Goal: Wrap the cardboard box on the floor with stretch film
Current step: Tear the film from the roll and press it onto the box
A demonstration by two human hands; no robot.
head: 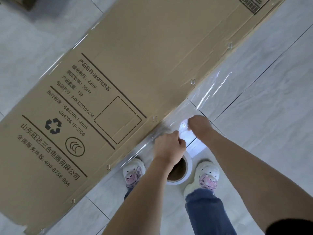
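Since the cardboard box (pixel 128 78) runs lower left to upper right, upper left of both hands, the left hand (pixel 167 146) is nearer; both it and the right hand (pixel 199 123) have fingers curled, pinching the stretch film (pixel 194 106) above its roll (pixel 179 168) at centre bottom.

The floor (pixel 271 116) is laid with pale grey, marble-veined tiles, glossy enough to show soft reflections, and dark grout lines cross it on the diagonal. Toward its lower middle stand two white chunky shoes with pink cartoon trim, the left shoe (pixel 134 172) and the right shoe (pixel 203 177) a little apart, toes pointing up the view. Blue jeans (pixel 208 216) with a frayed hem cover the right leg above its shoe. At the floor's top left corner lies a dark brownish object (pixel 25 2), cut off by the edge; it may be another piece of cardboard, though too little shows to tell.
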